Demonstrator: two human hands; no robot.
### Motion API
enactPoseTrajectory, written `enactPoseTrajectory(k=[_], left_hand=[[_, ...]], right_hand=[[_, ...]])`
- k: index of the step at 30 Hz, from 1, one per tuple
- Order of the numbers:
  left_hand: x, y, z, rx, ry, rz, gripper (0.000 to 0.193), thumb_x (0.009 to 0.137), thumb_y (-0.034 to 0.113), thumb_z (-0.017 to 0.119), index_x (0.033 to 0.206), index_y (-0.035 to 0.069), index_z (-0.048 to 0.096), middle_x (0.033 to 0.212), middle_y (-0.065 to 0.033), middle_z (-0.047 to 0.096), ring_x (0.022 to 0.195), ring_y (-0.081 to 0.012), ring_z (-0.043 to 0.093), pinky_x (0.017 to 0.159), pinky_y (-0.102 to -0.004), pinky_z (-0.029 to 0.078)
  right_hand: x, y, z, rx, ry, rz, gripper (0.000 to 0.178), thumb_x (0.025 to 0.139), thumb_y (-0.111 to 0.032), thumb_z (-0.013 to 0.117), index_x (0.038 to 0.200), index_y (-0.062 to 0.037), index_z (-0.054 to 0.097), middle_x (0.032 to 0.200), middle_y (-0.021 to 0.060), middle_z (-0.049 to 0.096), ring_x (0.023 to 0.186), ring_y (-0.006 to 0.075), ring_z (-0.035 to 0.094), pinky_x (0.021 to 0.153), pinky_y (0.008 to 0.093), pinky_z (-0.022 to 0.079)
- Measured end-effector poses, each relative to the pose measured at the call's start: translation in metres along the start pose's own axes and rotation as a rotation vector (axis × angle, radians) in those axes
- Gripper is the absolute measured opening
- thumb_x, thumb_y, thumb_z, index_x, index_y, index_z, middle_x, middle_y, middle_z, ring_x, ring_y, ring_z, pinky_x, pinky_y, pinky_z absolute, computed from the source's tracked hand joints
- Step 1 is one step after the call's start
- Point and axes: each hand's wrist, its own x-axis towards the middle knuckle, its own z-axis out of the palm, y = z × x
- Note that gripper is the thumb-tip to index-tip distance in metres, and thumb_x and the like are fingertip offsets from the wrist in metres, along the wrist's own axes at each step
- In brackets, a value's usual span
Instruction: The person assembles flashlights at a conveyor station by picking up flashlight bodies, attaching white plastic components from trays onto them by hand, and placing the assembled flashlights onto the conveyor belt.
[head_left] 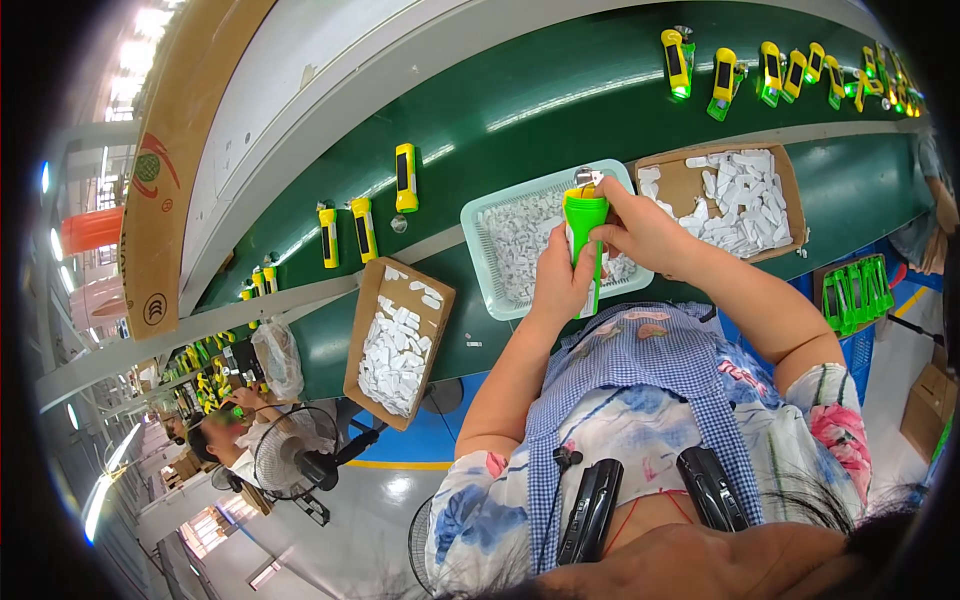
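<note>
Both hands grip a green flashlight body [584, 232] held upright over a pale green basket [480, 225]. The left hand [560, 282] is wrapped around the lower shaft, and the right hand [640, 228] pinches near the wide head, where a small metal piece [584, 178] sits on top; whether the fingertips touch that piece is hard to tell.

The basket, directly beneath the flashlight body, holds small white parts and rests on the green table [520, 110]. Right of the basket lies a cardboard tray [790, 185] heaped with white parts. Left of the basket sits another cardboard tray [355, 330], also with white parts. Beyond the basket, yellow flashlights [405, 177] lie spaced along the belt. Far left of the basket, a fan [290, 455] stands on the floor.
</note>
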Motion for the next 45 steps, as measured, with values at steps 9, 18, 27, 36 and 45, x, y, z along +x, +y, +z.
enactPoseTrajectory(k=[9,18,27,36,45], left_hand=[[0.003,-0.005,-0.029,0.0,0.008,-0.069,0.028,0.099,0.018,0.046,0.118,-0.002,0.042,0.089,-0.0124,0.066,0.063,-0.0159,0.065,0.055,-0.0293,0.053],[0.124,-0.095,-0.161,0.815,0.392,0.231,0.051,0.091,0.019,0.058,0.133,-0.004,0.041,0.113,-0.03,0.056,0.1,-0.0455,0.057,0.088,-0.048,0.046],[0.172,-0.194,-0.249,1.347,0.25,-0.523,0.105,0.072,0.029,0.082,0.149,0.002,0.016,0.119,-0.0224,0.055,0.109,-0.0393,0.058,0.093,-0.0459,0.049],[0.357,-0.063,0.086,0.694,-0.148,0.034,0.07,0.09,0.046,0.06,0.136,-0.003,0.042,0.114,-0.0224,0.065,0.11,-0.0361,0.06,0.094,-0.0401,0.046],[0.455,-0.154,0.214,0.657,0.007,-0.151,0.059,0.074,0.034,0.08,0.109,-0.008,0.059,0.108,-0.0263,0.064,0.098,-0.0405,0.064,0.082,-0.045,0.051]], right_hand=[[0.033,-0.004,0.013,0.044,-0.139,0.008,0.028,0.091,-0.004,0.06,0.106,-0.0018,0.037,0.078,0.0118,0.061,0.063,0.0163,0.063,0.056,0.0293,0.051],[0.019,0.082,0.0,0.036,0.372,0.042,0.047,0.089,-0.008,0.064,0.132,-0.0089,0.046,0.075,0.009,0.059,0.069,0.0148,0.062,0.066,0.0287,0.05],[-0.113,0.264,-0.087,-0.568,0.804,0.499,0.029,0.08,-0.016,0.068,0.105,-0.0038,0.062,0.105,0.0173,0.06,0.1,0.0372,0.058,0.084,0.0446,0.049],[-0.133,0.301,-0.127,-0.917,0.857,0.567,0.029,0.07,-0.016,0.068,0.098,-0.0085,0.062,0.108,0.0132,0.054,0.106,0.0322,0.052,0.08,0.0428,0.049],[-0.174,0.245,-0.216,-0.458,1.081,0.201,0.031,0.078,-0.016,0.07,0.108,-0.0078,0.063,0.103,0.0139,0.06,0.099,0.034,0.057,0.088,0.0421,0.047]])
